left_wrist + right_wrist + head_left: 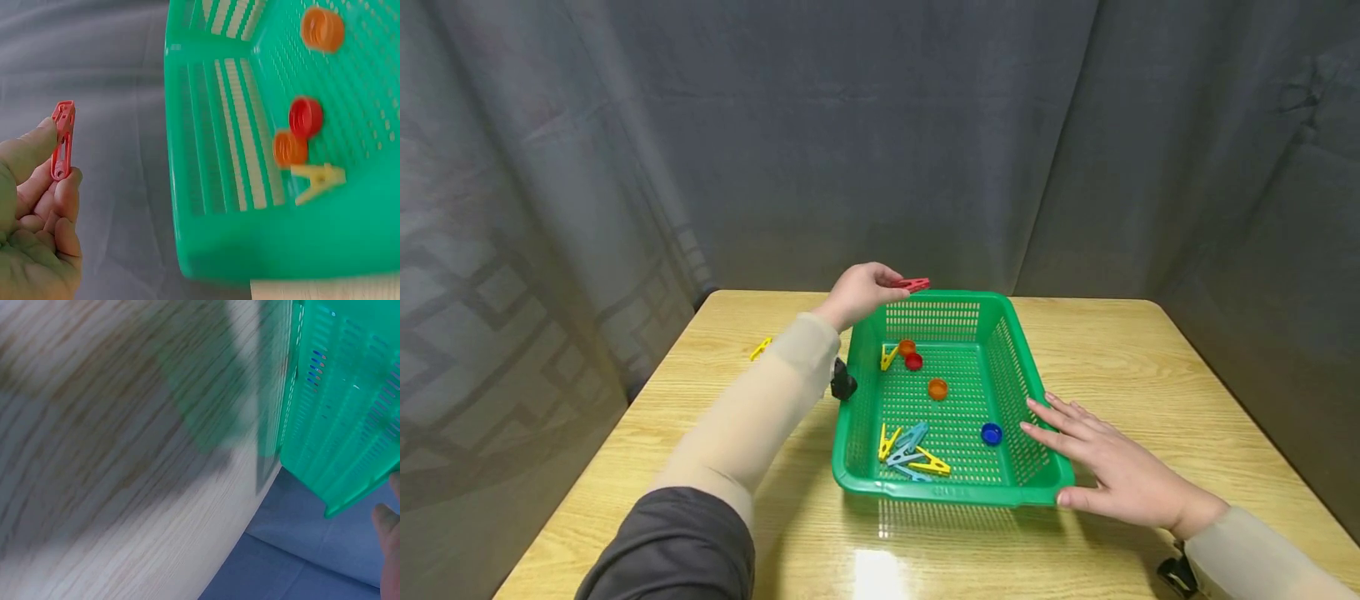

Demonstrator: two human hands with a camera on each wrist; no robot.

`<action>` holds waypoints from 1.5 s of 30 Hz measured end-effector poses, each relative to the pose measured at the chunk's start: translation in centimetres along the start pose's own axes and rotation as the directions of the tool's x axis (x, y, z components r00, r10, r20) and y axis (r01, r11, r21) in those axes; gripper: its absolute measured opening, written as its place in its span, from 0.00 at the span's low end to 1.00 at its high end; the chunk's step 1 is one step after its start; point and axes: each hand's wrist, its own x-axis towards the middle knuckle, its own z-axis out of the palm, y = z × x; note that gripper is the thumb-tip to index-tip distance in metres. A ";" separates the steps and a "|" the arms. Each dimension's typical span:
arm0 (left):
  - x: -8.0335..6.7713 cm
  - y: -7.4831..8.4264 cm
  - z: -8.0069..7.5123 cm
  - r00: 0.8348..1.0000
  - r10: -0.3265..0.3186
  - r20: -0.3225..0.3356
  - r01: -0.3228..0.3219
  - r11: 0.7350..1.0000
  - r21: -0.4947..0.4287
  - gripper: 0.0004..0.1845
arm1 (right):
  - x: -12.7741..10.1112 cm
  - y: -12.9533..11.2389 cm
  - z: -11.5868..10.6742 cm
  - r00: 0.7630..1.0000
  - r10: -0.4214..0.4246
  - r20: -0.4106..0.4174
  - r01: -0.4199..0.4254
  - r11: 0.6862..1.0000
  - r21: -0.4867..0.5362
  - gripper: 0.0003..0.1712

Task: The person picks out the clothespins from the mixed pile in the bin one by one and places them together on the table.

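Head view: left hand [861,292], centre of frame, pinches a red clothespin [915,285] between thumb and fingers, above the far-left corner of a green basket [940,492]. Right hand [1120,471], lower right, fingers straight and spread at the basket's right rim; hands well apart. Basket floor, upper left part: yellow clothespin [888,358] beside an orange bottle cap [907,347] and a red bottle cap [913,362]; second orange cap [937,389] near the middle, blue cap [992,434] to the right. Light-blue clothespins [904,457] heaped with yellow ones at the near left. One stray yellow clothespin [761,348] on the wooden table [1097,350], left of centre. Left sleeve [752,417] hides part of the tabletop; a black wrist device [843,382] overlaps the left rim. Grey curtain [850,167] behind.
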 end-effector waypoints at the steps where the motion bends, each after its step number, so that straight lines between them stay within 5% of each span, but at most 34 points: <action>1: -0.1 -0.4 -0.5 1.000 -0.003 -0.011 0.003 1.000 0.002 0.20 | 0.0 0.0 0.0 1.000 -0.002 -0.001 0.002 1.000 0.001 0.46; 12: -1.9 -5.1 -4.7 0.988 -0.076 -0.132 0.075 0.997 -0.019 0.19 | 0.1 0.0 0.1 1.000 -0.004 -0.005 0.004 1.000 0.000 0.45; 22: -3.8 -10.3 -7.3 0.952 -0.207 -0.227 0.199 0.978 -0.061 0.21 | 0.0 0.0 0.1 0.999 -0.022 -0.025 0.022 1.000 -0.004 0.45; 34: -6.1 -15.9 -8.3 0.869 -0.387 -0.309 0.384 0.921 -0.073 0.24 | -0.2 -0.1 0.0 1.000 -0.005 -0.010 0.004 1.000 -0.007 0.45; 45: -8.0 -19.6 -7.7 0.762 -0.518 -0.387 0.506 0.851 -0.144 0.23 | -0.2 -0.2 -0.1 0.999 -0.027 -0.031 0.027 0.999 -0.020 0.45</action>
